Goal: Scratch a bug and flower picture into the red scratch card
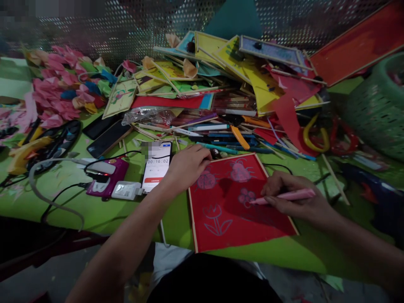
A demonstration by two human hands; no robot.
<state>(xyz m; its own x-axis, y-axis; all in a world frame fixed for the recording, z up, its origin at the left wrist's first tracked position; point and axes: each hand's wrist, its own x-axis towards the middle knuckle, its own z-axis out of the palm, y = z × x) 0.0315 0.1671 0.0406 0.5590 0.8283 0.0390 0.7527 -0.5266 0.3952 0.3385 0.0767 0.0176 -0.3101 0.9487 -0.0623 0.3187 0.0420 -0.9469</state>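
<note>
Head view: pink pen (296, 194) partly behind fingers (274, 181)

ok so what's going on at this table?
A person holds a pink marker in the right hand, its tip at a flower drawing on a red sheet edged with thin sticks. The left hand is at the sheet's upper left corner. The flower's upper petals look filled in pink, as do two bug drawings above it, while the tulip drawing is just outlines.
</note>
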